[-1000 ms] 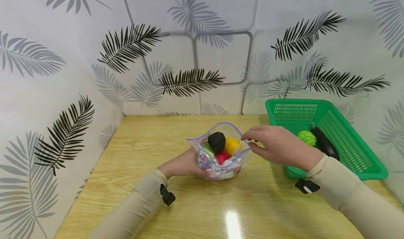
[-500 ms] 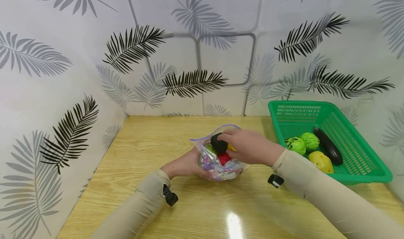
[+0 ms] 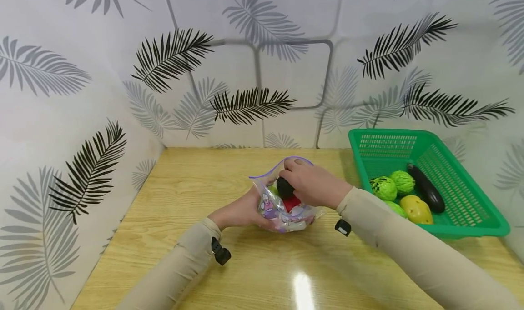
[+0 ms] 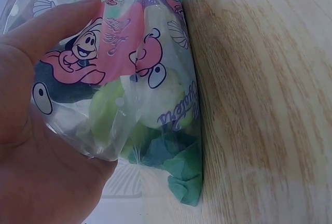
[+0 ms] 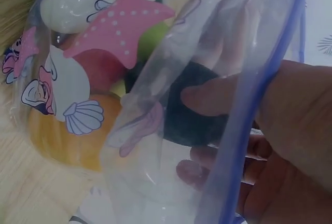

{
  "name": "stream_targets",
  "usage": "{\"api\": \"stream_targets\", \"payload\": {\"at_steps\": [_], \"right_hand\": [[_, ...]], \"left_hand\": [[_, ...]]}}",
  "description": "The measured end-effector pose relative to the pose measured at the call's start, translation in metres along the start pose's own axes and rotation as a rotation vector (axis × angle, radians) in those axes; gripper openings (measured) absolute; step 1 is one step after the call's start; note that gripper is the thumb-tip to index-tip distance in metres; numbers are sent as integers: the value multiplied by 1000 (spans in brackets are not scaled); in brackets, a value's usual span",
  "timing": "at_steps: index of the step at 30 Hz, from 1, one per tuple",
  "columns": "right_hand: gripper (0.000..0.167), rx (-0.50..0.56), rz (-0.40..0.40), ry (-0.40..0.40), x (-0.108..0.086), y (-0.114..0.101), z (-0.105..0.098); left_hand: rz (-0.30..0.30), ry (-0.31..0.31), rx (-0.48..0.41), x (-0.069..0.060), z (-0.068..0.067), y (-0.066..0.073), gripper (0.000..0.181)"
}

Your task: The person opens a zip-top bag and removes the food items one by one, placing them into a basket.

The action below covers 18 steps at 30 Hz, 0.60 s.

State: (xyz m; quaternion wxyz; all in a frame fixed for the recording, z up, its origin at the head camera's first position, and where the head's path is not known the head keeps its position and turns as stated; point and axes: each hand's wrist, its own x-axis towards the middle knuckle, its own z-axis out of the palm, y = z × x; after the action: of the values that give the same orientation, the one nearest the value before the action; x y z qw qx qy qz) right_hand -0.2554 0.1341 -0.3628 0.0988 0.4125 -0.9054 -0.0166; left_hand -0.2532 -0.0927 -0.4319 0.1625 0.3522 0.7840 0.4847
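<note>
A clear, printed zip bag (image 3: pixel 282 223) with a purple zip rim stands on the table, its mouth open. My left hand (image 3: pixel 244 210) grips its left side, thumb in front. In the left wrist view, pale green and dark green things show through the plastic (image 4: pixel 111 42). My right hand (image 3: pixel 314 182) reaches into the mouth and holds a black, round, rough-looking thing (image 3: pixel 284 188), the thumb (image 5: pixel 207 97) lying on it. Beneath it in the bag is a red thing (image 3: pixel 291 204). An orange-yellow round thing (image 5: pixel 72 136) shows through the bag in the right wrist view.
To the right, a green plastic basket (image 3: pixel 471 231) holds an eggplant (image 3: pixel 427 189), a yellow lumpy thing (image 3: pixel 416 210) and several green round ones (image 3: pixel 403 182). A leaf-patterned wall covering (image 3: pixel 229 69) rises behind the wooden table (image 3: pixel 196 173).
My right hand has moved left from the bag's right rim into its mouth, onto the black thing. More of the basket's contents are uncovered. The left hand keeps its hold.
</note>
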Motion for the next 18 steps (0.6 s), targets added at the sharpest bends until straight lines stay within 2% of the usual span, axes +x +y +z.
{"api": "stream_targets", "payload": {"at_steps": [5, 10, 14, 18], "right_hand": [[40, 19, 30, -34, 1, 0, 2], [39, 36, 32, -45, 0, 1, 2], [39, 54, 29, -21, -4, 2, 1], [42, 77, 33, 9, -11, 2, -6]], "left_hand": [[33, 1, -11, -2, 0, 9, 127], [53, 1, -4, 1, 2, -2, 126], [15, 1, 25, 2, 3, -10, 127], [-37, 5, 53, 1, 2, -12, 124]]}}
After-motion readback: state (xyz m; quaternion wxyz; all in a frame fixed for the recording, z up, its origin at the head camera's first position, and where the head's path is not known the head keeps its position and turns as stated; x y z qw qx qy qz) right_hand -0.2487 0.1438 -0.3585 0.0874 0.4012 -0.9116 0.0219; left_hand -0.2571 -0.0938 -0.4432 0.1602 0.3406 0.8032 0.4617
